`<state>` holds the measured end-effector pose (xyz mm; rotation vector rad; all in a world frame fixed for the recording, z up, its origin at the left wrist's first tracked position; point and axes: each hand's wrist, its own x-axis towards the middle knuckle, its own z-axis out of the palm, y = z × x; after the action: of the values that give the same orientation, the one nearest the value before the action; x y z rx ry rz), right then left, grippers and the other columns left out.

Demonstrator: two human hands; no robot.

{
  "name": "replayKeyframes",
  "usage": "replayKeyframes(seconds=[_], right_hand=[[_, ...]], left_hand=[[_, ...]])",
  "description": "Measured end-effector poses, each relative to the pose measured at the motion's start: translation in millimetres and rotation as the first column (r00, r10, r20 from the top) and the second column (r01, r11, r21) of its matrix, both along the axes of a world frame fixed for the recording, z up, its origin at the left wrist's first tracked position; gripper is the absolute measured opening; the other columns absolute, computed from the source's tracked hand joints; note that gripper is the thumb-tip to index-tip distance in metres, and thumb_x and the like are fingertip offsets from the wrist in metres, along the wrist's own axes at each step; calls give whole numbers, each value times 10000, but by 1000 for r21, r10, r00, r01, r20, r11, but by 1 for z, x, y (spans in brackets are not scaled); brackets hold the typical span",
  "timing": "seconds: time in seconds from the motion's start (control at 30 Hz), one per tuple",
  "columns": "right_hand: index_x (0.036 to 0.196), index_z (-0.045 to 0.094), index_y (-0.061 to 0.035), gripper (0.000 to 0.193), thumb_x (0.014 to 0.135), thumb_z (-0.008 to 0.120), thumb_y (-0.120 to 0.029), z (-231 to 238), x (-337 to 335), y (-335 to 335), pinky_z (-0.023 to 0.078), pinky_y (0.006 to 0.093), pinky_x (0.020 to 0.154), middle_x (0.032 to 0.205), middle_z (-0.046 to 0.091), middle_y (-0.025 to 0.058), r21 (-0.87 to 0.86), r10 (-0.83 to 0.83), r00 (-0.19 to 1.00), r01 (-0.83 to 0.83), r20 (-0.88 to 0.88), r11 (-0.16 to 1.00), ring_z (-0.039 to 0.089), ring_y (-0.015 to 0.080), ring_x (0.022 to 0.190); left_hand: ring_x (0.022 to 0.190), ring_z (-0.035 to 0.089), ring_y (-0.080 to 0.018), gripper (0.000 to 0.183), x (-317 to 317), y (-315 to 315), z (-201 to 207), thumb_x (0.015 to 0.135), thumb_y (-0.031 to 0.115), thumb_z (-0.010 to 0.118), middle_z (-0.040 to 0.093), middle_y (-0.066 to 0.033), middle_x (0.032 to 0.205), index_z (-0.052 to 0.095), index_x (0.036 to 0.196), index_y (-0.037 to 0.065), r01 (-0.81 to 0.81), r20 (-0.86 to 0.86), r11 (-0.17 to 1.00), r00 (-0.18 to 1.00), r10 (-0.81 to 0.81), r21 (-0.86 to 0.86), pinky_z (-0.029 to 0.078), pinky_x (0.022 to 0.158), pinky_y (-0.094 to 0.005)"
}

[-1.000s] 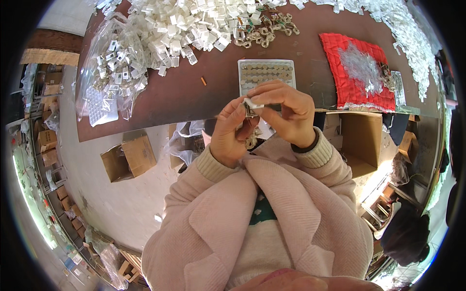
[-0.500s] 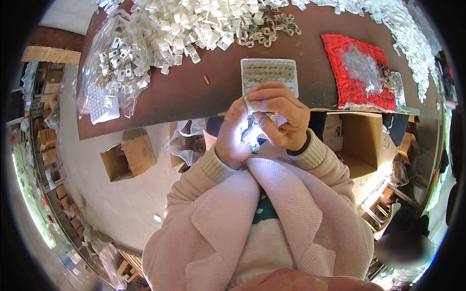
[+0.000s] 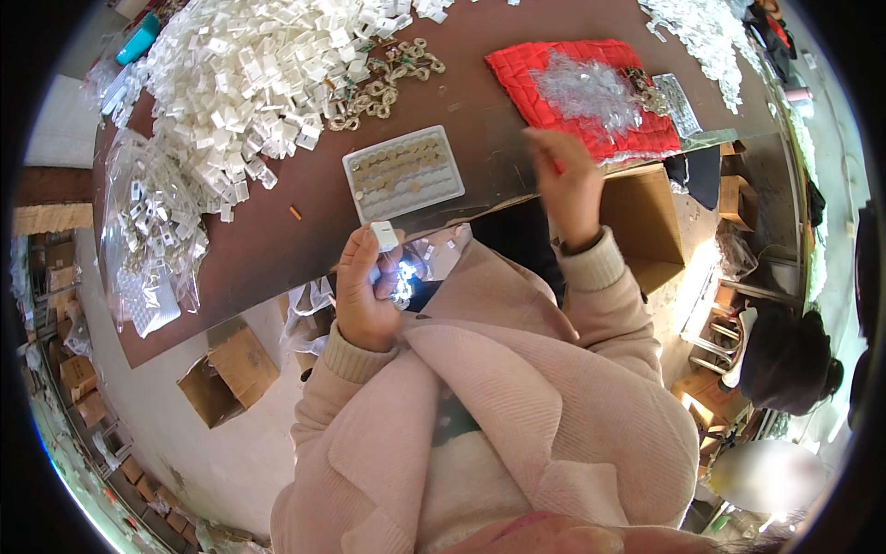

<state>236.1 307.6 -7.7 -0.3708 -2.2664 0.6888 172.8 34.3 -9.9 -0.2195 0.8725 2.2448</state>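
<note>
Light shines from a small string of lights (image 3: 403, 282) at the left hand (image 3: 362, 300), just below a white plastic case (image 3: 383, 237). Thumb and fingers of that hand pinch the case upright near the front edge of the brown table (image 3: 249, 254); whether the string is joined to the case is hidden by glare and fingers.

Well apart from it, the right hand (image 3: 572, 189) is raised, a little blurred, with its fingers stretched out and parted, red showing between them. It overlaps the near left edge of a red cloth (image 3: 510, 74) in the view, and I cannot tell whether it touches it.

Between and beyond the hands lies a white tray (image 3: 436, 187), its far rows filled with small round discs and most of its near hollows bare. Behind the tray sits a tangle of wire (image 3: 392, 83), next to a large heap of white cases (image 3: 258, 92). Clear plastic pieces (image 3: 586, 90) rest on the cloth. To the left are a small orange stick (image 3: 295, 212) and a filled clear bag (image 3: 138, 217).
</note>
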Motion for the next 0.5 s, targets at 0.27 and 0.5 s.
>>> replayKeyframes(seconds=[0.27,0.5], right_hand=[[953,726,-50,110,875,705,-125,-28,-3,80,536,442,694,888,690,180,120,-199,961,178,192,977,666,383,800],[953,659,-27,108,920,645,-129,-30,0,78,534,462,708,928,666,186,199,-213,954,171,211,965,653,406,817]], left_hand=[[654,462,-15,191,0,2,-1,981,219,653,687,-49,951,626,1084,61,20,31,996,999,-17,-87,315,438,-129],[651,446,-24,190,-3,2,-2,988,206,647,690,-87,977,623,1092,48,10,-21,1000,1000,-10,-19,303,434,-140]])
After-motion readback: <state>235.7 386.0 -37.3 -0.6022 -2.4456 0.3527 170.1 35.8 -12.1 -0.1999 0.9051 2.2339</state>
